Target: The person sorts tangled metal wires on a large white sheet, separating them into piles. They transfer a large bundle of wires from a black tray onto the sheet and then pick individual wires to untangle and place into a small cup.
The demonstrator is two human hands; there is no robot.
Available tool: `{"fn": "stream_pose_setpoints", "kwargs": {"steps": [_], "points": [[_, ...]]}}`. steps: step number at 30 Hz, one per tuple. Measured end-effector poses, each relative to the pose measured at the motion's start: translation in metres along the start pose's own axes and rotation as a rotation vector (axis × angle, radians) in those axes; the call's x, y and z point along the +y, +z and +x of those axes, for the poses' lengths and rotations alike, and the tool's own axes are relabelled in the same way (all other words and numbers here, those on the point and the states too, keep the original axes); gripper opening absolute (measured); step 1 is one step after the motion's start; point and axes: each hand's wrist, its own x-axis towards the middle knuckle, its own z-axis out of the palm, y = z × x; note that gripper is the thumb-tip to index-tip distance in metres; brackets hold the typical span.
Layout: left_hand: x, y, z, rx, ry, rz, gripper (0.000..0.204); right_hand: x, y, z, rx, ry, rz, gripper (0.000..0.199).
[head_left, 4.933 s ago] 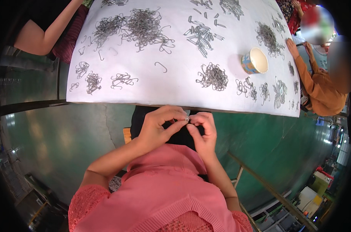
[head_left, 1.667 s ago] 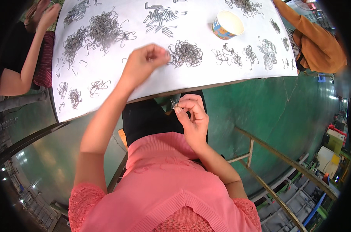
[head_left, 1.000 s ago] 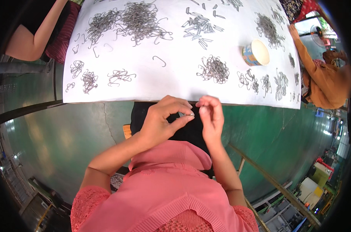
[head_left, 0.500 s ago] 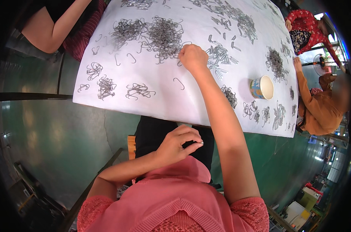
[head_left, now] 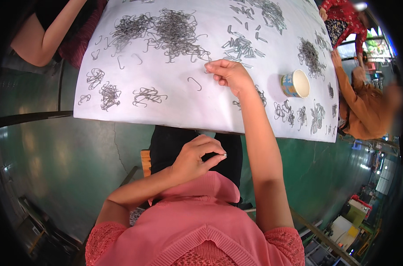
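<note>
Over my lap, my left hand (head_left: 195, 156) is closed in a pinch, with the shiny tip of a small metal piece (head_left: 225, 155) showing between thumb and forefinger. The rest of that piece is hidden. My right hand (head_left: 231, 76) is above the white table (head_left: 166, 113), thumb and forefinger pressed together. A thin dark bit shows at its fingertips, too small to name. Just beyond lies a big heap of bent wire hooks (head_left: 175, 33). A single wire hook (head_left: 194, 83) lies left of the right hand. Small metal strips (head_left: 241, 48) are scattered on its far side.
Smaller hook piles (head_left: 149, 96) lie along the near edge. A paper cup (head_left: 295, 84) stands at the right, near another dark pile (head_left: 311, 57). One person's arm (head_left: 55, 35) is at the far left; people in red (head_left: 343, 20) and brown (head_left: 365, 115) sit at the right.
My right hand has drawn back from the hook heap toward me, its fingers now visible in a pinch. My left hand keeps its pinch over my lap. The whole view has shifted slightly.
</note>
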Motion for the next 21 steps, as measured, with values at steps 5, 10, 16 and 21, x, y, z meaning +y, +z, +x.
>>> {"fn": "stream_pose_setpoints", "kwargs": {"steps": [5, 10, 16, 21], "points": [[0.001, 0.009, 0.006, -0.015, 0.027, 0.014, 0.014, 0.026, -0.006, -0.023, 0.119, -0.217, -0.102, 0.019], [0.0, 0.016, 0.005, -0.019, -0.031, -0.01, 0.012, 0.043, -0.039, -0.089, 0.429, -0.326, -0.22, 0.02], [-0.005, 0.024, 0.008, -0.049, -0.031, -0.025, 0.014, 0.088, -0.173, -0.162, 1.071, -0.271, -0.287, 0.016], [-0.004, 0.018, 0.01, -0.066, -0.02, 0.03, 0.013, 0.108, -0.228, -0.165, 1.358, -0.156, -0.91, 0.031]]}}
